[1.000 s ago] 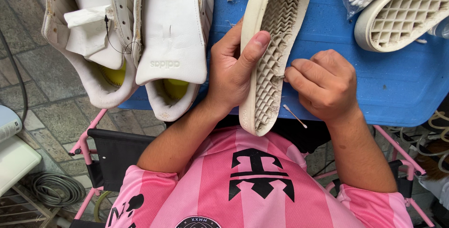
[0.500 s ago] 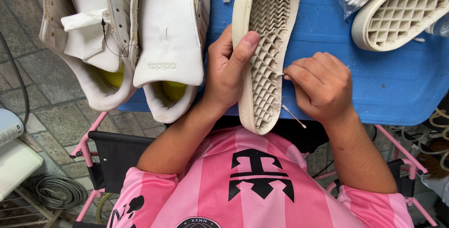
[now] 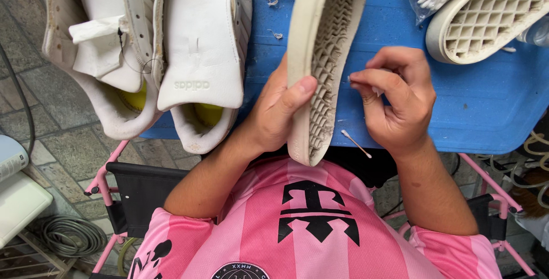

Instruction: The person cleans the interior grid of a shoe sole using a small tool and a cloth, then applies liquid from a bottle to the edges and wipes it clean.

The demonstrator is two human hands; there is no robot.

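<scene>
Rubber sole gripped in left hand; right hand fingers pinch cotton swab. Risk: swab snapping in tread grooves under excess pressure.

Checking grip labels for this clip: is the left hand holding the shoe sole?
Yes, the left hand wraps the edge of the upright shoe sole, thumb pressed on its ridged tread.

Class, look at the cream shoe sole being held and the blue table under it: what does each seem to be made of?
Cream shoe sole: probably rubber, matte, moulded with a ridged grid tread. Blue table: looks like smooth, slightly glossy plastic, with soft sheen and rounded edge, though painted board is possible.
</scene>
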